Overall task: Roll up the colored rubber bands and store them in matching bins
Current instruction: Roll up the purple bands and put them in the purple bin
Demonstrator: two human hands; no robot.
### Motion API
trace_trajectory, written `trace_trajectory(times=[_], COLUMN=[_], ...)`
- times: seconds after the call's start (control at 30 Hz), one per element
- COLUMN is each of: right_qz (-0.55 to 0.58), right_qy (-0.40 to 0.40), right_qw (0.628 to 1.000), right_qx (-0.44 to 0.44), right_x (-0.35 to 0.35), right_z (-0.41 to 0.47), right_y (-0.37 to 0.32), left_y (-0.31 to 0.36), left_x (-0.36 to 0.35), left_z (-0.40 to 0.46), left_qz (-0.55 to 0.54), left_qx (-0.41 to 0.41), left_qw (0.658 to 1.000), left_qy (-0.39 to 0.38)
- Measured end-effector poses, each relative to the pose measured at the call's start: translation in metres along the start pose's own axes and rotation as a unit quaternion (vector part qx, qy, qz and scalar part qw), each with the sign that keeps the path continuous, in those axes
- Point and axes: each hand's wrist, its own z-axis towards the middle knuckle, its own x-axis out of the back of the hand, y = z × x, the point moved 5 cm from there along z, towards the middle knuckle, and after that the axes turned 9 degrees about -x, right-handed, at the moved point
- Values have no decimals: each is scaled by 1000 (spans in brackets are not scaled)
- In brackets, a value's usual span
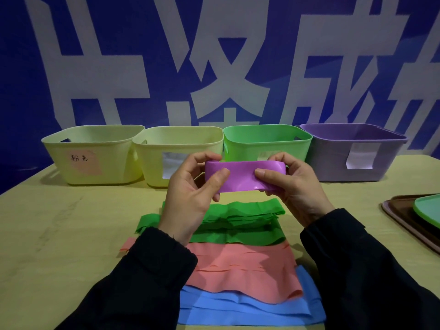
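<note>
We held the purple band [245,175] up in the air with both hands, above the green bands [238,222] on the table [71,234]. Our left hand [192,196] pinched its left end, thumb in front and fingers behind. Our right hand [292,186] pinched the right end the same way. We were at the rolling step. The left end looked a bit curled over, maybe the start of a roll, but it was hard to tell from here.

Next we needed to turn the band over and over into a tight roll and keep it squeezed so it did not spring open. Then it belonged in the purple bin [357,151], far to the right at the back. The pink bands [238,270] and blue bands [238,308] lay flat and waited.
</note>
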Motion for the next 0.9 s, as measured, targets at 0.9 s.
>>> trace_trajectory(times=[0.9], right_qz=[218], right_qy=[-63], right_qw=[972], right_qx=[-60], right_x=[-42], right_z=[-15], right_y=[13], left_y=[-2], left_x=[-2], left_z=[-1], left_qz=[1], left_qx=[30], left_qw=[999], left_qy=[22])
